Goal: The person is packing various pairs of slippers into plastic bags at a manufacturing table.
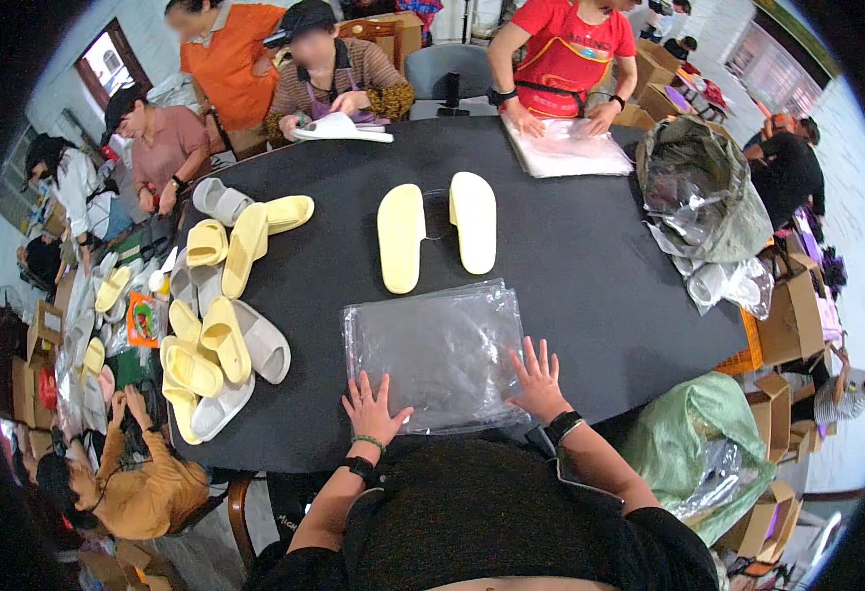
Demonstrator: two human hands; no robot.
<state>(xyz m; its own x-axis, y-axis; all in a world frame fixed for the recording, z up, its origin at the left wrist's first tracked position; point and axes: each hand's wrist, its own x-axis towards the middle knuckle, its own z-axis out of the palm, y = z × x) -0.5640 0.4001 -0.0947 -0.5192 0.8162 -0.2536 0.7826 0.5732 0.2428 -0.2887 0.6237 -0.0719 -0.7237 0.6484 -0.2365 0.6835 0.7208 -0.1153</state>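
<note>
Flat before me on the dark table lies a stack of clear plastic bags [432,350]. My left hand [376,416] rests on the near left corner of the stack, fingers spread. On its right edge my right hand [539,382] lies with fingers apart too. Neither hand grips anything. Just beyond the bags are two pale yellow slippers, the left one [400,241] and the right one [474,225], side by side with a thin dark loop between them.
A heap of yellow and grey slippers [221,335] covers the left of the black table [590,295]. Across it, one person handles a white slipper [337,128], another a stack of clear bags [565,150]. Sacks [713,187] of plastic stand at right; a green sack [698,443] sits nearer.
</note>
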